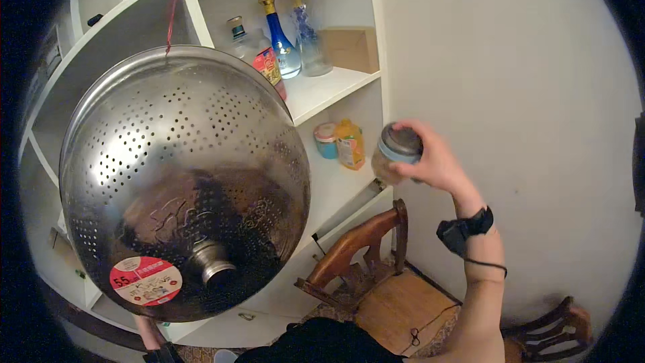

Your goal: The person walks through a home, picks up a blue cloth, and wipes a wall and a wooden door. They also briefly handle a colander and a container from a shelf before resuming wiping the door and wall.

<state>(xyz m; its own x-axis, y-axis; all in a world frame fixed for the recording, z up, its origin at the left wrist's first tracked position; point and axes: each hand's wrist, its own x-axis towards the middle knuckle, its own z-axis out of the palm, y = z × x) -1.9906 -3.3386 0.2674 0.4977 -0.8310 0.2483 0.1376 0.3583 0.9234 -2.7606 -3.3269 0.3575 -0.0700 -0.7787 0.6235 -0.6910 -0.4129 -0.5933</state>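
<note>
My right hand (436,161) is closed around a jar (388,161) with a dark lid and a pale blue band, held beside the right edge of the white shelf unit. A large perforated stainless steel colander (186,151) hangs by a red string (174,15) and fills the left of the view. Only part of my left hand (146,327), near the wrist, shows below the colander's lower rim; its fingers are hidden behind it. On the shelf near the held jar stand an orange plastic bottle (351,145) and a small blue jar with a pinkish lid (326,141).
Several glass bottles, one of them blue (282,45), and a cardboard box (350,49) stand on the upper shelf (332,93). A wooden chair (403,307) is below, with a dark cord on its seat. Another chair (559,333) stands at lower right, along the wall (529,85).
</note>
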